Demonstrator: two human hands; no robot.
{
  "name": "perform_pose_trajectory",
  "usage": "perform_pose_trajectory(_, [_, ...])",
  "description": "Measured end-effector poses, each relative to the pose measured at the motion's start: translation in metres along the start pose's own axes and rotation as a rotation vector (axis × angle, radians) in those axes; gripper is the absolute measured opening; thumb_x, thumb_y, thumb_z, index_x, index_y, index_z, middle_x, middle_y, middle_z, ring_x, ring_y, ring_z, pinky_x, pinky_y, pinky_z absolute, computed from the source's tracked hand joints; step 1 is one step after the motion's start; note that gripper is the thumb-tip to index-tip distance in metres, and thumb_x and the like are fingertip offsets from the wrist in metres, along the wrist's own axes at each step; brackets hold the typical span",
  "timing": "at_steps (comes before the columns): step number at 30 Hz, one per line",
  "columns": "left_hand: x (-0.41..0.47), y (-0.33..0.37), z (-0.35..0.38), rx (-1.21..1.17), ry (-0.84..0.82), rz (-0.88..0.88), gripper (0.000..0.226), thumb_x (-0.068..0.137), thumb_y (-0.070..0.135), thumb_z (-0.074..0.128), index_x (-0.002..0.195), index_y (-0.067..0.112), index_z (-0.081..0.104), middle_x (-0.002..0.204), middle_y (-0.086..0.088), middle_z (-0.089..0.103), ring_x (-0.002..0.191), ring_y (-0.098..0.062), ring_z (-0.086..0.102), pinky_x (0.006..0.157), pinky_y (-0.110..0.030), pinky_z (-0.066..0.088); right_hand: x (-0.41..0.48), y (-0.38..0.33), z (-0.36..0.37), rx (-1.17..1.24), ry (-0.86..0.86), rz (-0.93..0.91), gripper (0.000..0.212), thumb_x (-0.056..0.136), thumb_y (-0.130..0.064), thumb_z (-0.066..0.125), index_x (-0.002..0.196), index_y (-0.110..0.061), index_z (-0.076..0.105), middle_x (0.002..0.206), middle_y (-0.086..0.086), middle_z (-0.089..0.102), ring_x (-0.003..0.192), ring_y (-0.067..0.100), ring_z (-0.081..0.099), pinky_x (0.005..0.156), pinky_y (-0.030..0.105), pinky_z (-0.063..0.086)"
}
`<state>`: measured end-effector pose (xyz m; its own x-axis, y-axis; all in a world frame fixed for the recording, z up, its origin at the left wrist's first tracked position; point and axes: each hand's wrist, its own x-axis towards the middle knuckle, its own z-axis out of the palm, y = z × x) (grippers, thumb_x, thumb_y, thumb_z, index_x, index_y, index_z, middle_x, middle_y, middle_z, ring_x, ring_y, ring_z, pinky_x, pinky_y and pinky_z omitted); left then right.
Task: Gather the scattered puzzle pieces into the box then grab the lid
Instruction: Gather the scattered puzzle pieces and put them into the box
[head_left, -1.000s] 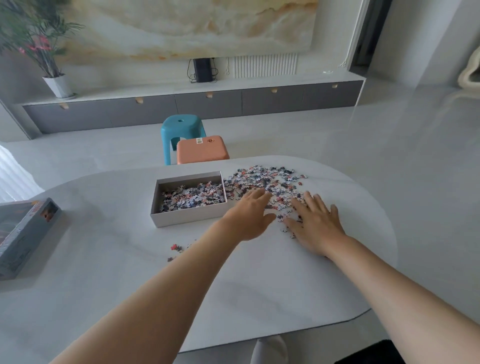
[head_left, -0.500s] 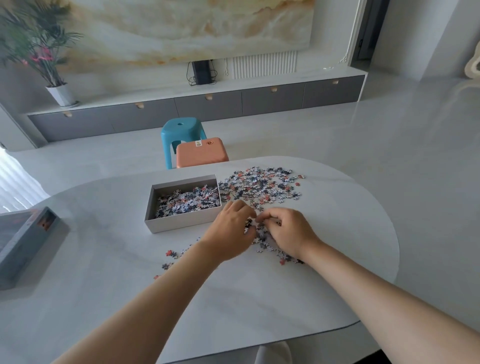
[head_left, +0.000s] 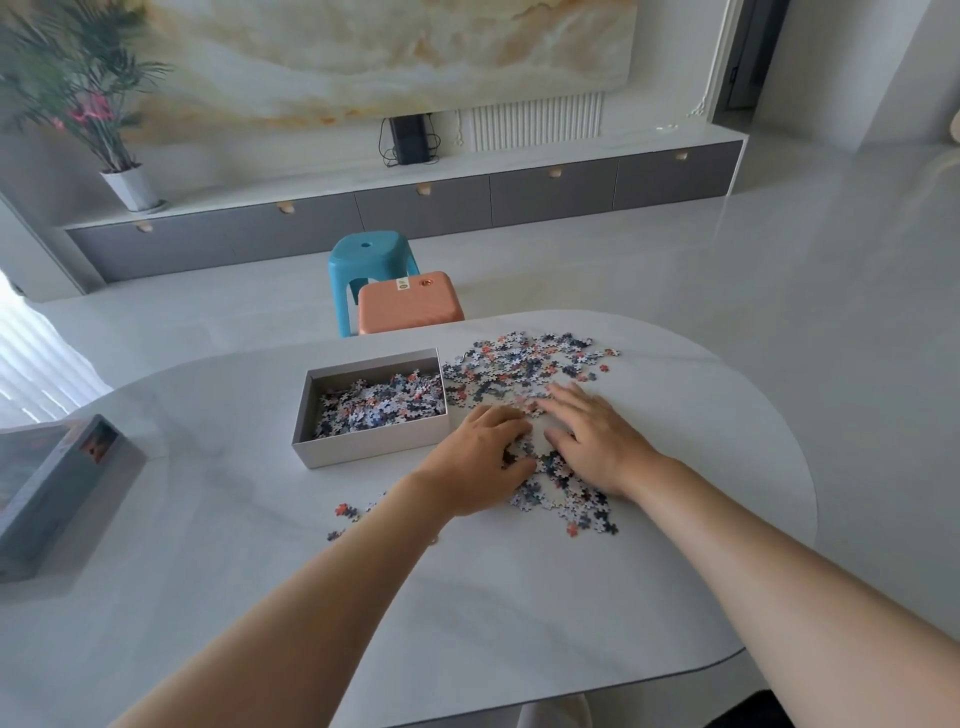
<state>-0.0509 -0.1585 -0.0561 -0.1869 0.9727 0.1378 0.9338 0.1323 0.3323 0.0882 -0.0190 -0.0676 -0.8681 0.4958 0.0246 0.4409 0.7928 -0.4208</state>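
Blue, pink and white puzzle pieces (head_left: 524, 364) lie scattered on the table (head_left: 493, 597) beside the part-filled cardboard box (head_left: 371, 449). The left hand (head_left: 480, 465) curls round some; the right hand (head_left: 597, 441) presses flat on others.

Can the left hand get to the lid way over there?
Probably yes, with a stretch. Only table and a few pieces lie between the left hand and the lid at the table's left edge; the box sits farther back.
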Motion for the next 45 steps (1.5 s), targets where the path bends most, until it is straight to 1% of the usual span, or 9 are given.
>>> perform_pose_trajectory(7, [-0.027, -0.005, -0.005, -0.115, 0.324, 0.005, 0.012, 0.089, 0.024, 0.056, 0.09, 0.017, 0.065, 0.091, 0.007, 0.055, 0.088, -0.009, 0.051, 0.084, -0.033, 0.047, -0.027, -0.034, 0.01, 0.301, 0.065, -0.166, 0.034, 0.099, -0.015, 0.049, 0.129, -0.02, 0.064, 0.146, -0.005, 0.05, 0.14, 0.007, 0.036, 0.119, 0.03, 0.023])
perform_pose_trajectory(10, [-0.03, -0.003, -0.004, -0.069, 0.293, 0.009, 0.032, 0.092, 0.037, 0.049, 0.115, 0.018, 0.058, 0.117, 0.005, 0.053, 0.113, -0.013, 0.046, 0.1, -0.034, 0.042, -0.041, -0.042, 0.012, 0.332, 0.119, -0.146, 0.033, 0.097, -0.01, 0.048, 0.12, -0.022, 0.068, 0.146, -0.007, 0.05, 0.142, 0.005, 0.033, 0.119, 0.028, 0.022])
perform_pose_trajectory(13, [-0.028, 0.0, -0.001, 0.005, -0.027, -0.073, 0.064, 0.095, 0.056, 0.035, 0.149, 0.023, 0.028, 0.157, 0.007, 0.02, 0.145, -0.014, 0.01, 0.119, -0.04, 0.016, -0.053, -0.04, 0.015, 0.102, 0.226, 0.055, 0.035, 0.1, -0.029, 0.043, 0.133, -0.022, 0.054, 0.156, -0.002, 0.035, 0.149, 0.015, 0.018, 0.121, 0.042, 0.014])
perform_pose_trajectory(15, [-0.03, 0.002, 0.0, 0.033, -0.147, -0.084, 0.067, 0.095, 0.058, 0.032, 0.152, 0.025, 0.02, 0.16, 0.01, 0.009, 0.147, -0.01, 0.002, 0.12, -0.042, 0.012, -0.06, -0.039, 0.019, -0.064, 0.127, 0.199, 0.058, 0.099, -0.05, 0.035, 0.15, -0.022, 0.029, 0.163, 0.003, 0.013, 0.151, 0.019, 0.003, 0.122, 0.043, 0.007])
perform_pose_trajectory(19, [-0.047, -0.001, -0.008, 0.009, -0.076, -0.033, 0.058, 0.095, 0.055, 0.038, 0.144, 0.025, 0.039, 0.154, 0.009, 0.03, 0.142, -0.009, 0.021, 0.118, -0.035, 0.022, -0.058, -0.05, 0.027, -0.157, -0.014, 0.196, 0.07, 0.097, -0.062, 0.018, 0.156, -0.029, -0.002, 0.164, 0.0, -0.011, 0.15, 0.017, -0.015, 0.121, 0.04, -0.006])
perform_pose_trajectory(28, [-0.103, -0.04, -0.034, -0.026, 0.084, 0.023, 0.043, 0.09, 0.043, 0.052, 0.126, 0.02, 0.06, 0.131, 0.006, 0.055, 0.124, -0.01, 0.044, 0.108, -0.031, 0.035, -0.034, -0.098, 0.049, -0.113, -0.06, -0.053, 0.059, 0.102, -0.051, 0.021, 0.156, -0.027, 0.015, 0.165, -0.006, -0.001, 0.151, 0.015, -0.008, 0.121, 0.035, -0.006])
perform_pose_trajectory(31, [-0.122, -0.053, -0.04, 0.071, 0.074, -0.018, 0.075, 0.08, 0.071, 0.046, 0.139, 0.024, 0.044, 0.142, 0.006, 0.042, 0.133, -0.012, 0.031, 0.112, -0.038, 0.032, -0.031, -0.113, 0.059, -0.055, -0.012, -0.095, 0.056, 0.101, -0.049, 0.027, 0.151, -0.023, 0.029, 0.162, -0.003, 0.015, 0.149, 0.02, 0.01, 0.122, 0.037, 0.009])
perform_pose_trajectory(35, [-0.145, -0.066, -0.039, 0.131, -0.167, -0.125, 0.117, 0.064, 0.092, 0.037, 0.153, 0.024, 0.004, 0.16, 0.009, -0.002, 0.147, -0.013, -0.01, 0.121, -0.036, 0.001, -0.033, -0.134, 0.071, -0.016, 0.095, -0.131, 0.053, 0.098, -0.045, 0.037, 0.143, -0.017, 0.043, 0.144, 0.0, 0.036, 0.135, 0.019, 0.034, 0.115, 0.036, 0.029])
perform_pose_trajectory(45, [-0.147, -0.073, -0.045, -0.062, -0.09, -0.13, 0.1, 0.08, 0.07, 0.052, 0.153, 0.019, 0.006, 0.16, 0.006, 0.01, 0.147, -0.01, 0.003, 0.12, -0.036, 0.014, -0.035, -0.165, 0.064, 0.285, 0.179, -0.042, 0.048, 0.101, -0.038, 0.039, 0.143, -0.015, 0.046, 0.147, 0.0, 0.041, 0.138, 0.015, 0.036, 0.115, 0.031, 0.028])
